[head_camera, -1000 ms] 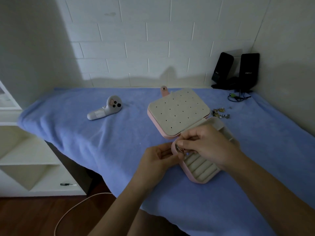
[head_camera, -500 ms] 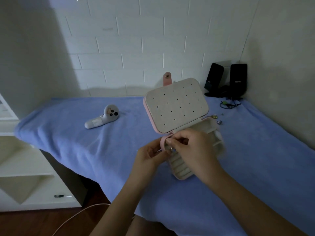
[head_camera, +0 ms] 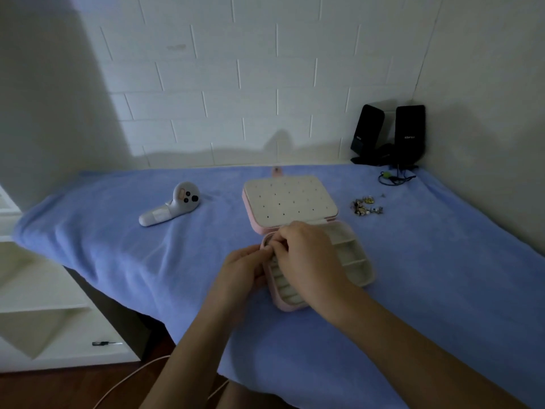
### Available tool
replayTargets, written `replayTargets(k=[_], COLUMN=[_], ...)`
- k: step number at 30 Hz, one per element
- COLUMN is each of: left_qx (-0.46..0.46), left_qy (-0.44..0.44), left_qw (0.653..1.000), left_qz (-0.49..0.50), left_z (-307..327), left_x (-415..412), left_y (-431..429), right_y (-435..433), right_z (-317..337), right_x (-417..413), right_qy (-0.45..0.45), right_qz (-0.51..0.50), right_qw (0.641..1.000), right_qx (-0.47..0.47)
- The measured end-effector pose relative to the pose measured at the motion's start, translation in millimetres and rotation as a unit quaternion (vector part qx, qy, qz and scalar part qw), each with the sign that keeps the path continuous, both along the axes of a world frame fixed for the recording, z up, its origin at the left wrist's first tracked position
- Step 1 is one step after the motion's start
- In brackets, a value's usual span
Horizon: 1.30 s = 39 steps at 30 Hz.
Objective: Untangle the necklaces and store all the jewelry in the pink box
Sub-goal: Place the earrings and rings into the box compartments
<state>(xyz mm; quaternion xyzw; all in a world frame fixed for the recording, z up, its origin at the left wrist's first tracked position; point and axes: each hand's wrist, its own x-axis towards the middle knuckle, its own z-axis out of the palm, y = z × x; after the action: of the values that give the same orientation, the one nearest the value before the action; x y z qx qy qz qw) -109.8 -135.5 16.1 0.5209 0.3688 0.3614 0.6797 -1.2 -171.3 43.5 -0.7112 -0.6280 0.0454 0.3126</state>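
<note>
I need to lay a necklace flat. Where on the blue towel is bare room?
Bare blue towel lies between the white handheld controller and the open pink jewelry box, and right of the box, nearer than the small jewelry pile. Crowded: the box's left corner, where left hand and right hand meet, and the corner with black speakers.

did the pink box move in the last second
Yes. The pink box has turned and slid left: the gap between it and the jewelry pile on its right is wider than a second ago.
</note>
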Motion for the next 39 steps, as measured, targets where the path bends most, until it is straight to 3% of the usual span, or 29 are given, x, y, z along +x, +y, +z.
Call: replayTargets(k=[3,6,11,17,21,25,31,36,39], left_qx=[-0.026,-0.035,0.021,0.155,0.214,0.307,0.454,0.483,0.469], left_qy=[0.052,0.099,0.286,0.400,0.373,0.267,0.236,0.248,0.243], left_qw=[0.998,0.994,0.957,0.903,0.903,0.912,0.857,0.833,0.843], left_qz=[-0.001,-0.019,-0.049,-0.036,0.014,0.046,-0.055,-0.106,-0.101], left_z=[-1,-2,13,13,6,0,-14,-18,-16], left_x=[-1,-3,-6,-14,-20,-20,-24,-22,-21], left_y=[8,9,20,36,44,48,44,38,39], right_y=[7,2,1,-1,32,57,75,77,75], right_z=[-2,-7,-13,15,12,-3,-3,14,27], right_x=[2,2,7,59,147,208,223,232,243], right_qy=[-0.027,-0.095,-0.124,-0.050,-0.091,-0.121,-0.101,-0.075,-0.041], right_qz=[0.006,0.016,0.061,0.041,-0.073,-0.121,-0.097,-0.030,0.017], right_qw=[0.997,0.993,0.986,0.998,0.992,0.964,0.964,0.953,0.935], right_qx=[-0.079,-0.062,-0.090,-0.026,-0.051,-0.204,-0.226,-0.292,-0.353])
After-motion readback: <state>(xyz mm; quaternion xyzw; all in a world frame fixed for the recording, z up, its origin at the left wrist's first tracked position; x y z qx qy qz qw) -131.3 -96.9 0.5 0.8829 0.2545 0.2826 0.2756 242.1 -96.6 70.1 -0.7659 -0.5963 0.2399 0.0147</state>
